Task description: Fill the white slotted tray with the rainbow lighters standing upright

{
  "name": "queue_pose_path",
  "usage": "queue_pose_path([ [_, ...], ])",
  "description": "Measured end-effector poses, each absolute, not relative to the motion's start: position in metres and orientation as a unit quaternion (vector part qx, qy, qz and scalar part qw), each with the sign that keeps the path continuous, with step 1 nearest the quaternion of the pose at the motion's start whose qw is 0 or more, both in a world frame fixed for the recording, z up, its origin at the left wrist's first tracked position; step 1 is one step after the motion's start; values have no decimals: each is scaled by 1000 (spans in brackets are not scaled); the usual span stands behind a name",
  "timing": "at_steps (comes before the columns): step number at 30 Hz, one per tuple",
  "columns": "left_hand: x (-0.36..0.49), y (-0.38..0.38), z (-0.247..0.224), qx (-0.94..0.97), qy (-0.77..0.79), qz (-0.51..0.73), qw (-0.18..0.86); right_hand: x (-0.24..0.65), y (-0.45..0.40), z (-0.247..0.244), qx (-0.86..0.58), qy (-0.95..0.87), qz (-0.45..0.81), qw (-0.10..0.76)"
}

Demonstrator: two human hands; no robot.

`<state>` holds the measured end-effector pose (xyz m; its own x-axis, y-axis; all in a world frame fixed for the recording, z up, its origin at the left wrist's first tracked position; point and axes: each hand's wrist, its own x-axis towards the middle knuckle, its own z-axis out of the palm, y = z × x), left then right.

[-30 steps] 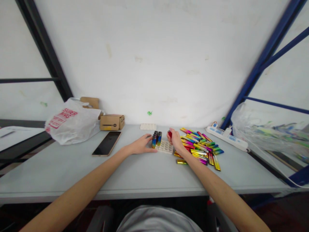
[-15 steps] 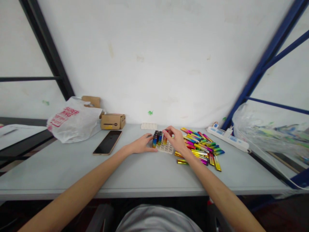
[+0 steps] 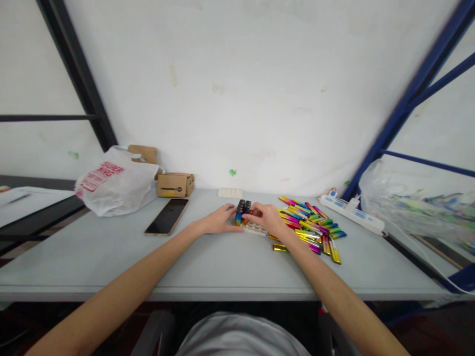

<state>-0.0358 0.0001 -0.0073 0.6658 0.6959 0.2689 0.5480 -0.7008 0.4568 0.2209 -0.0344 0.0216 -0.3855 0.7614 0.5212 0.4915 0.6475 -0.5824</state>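
Several lighters with black tops and shiny blue-to-gold bodies stand upright in a pale tray with rows of holes. At its left side is my left hand, fingers spread, the thumb reaching along the front corner and the other fingers behind. My right hand is over the tray, thumb and fingers pinched on a lighter beside the standing ones; the hand hides most of it. Just right of the tray lies a loose pile of shiny multicoloured lighters.
Another pale tray lies by the wall. On the left are a phone, a cardboard box and a white plastic bag. A power strip and a clear plastic bag are at the right.
My right hand has moved slightly left and down, bringing its lighter from above the holes in beside the standing ones. My left hand keeps its place by the tray.
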Motion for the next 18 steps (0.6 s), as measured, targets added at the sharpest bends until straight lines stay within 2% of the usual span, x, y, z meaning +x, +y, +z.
queue_pose_path([
  [3,-35,0,-7,898,342,219,172,218,-37,25,-400,-813,168,387],
  [12,-32,-2,-2,898,347,210,168,247,-17,27,-488,-792,25,366],
  [18,-33,0,-4,899,356,200,161,273,-1,15,-537,-821,-21,190],
])
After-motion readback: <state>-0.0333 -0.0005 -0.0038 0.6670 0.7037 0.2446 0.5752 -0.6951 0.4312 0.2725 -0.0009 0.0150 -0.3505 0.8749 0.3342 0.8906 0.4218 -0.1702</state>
